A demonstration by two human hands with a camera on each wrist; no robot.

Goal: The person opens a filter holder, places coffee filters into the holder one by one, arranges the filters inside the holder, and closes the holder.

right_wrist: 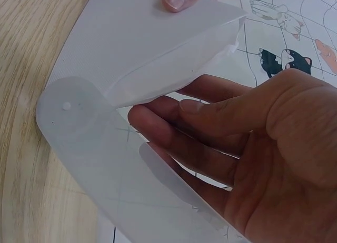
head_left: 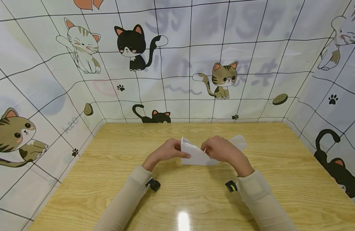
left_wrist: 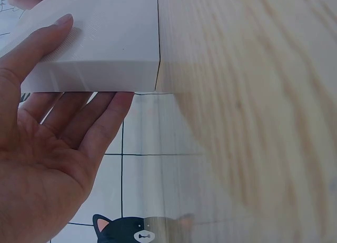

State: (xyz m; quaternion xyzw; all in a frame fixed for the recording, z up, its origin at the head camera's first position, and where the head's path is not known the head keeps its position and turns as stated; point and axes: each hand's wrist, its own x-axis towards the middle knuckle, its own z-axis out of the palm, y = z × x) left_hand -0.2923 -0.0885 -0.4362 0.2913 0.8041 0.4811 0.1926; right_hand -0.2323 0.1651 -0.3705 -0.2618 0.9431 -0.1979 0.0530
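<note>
A flat white plastic case (head_left: 194,154) stands on its edge above the wooden table, tilted, with a see-through round-ended lid (right_wrist: 121,164) swung out from one corner on a pivot. My left hand (head_left: 173,149) grips its left end, thumb on the broad face and fingers behind, as the left wrist view shows. Along the case's open slot, a thin white lining (right_wrist: 174,69) shows inside. My right hand (head_left: 220,149) has its fingers loosely bent, fingertips right at the slot's edge. One right finger passes behind the lid, blurred through the plastic.
The wooden table (head_left: 131,138) ends at a white cloth wall (head_left: 177,89) printed with cats and grid lines. Small black wrist cameras are strapped near both sleeves (head_left: 122,199).
</note>
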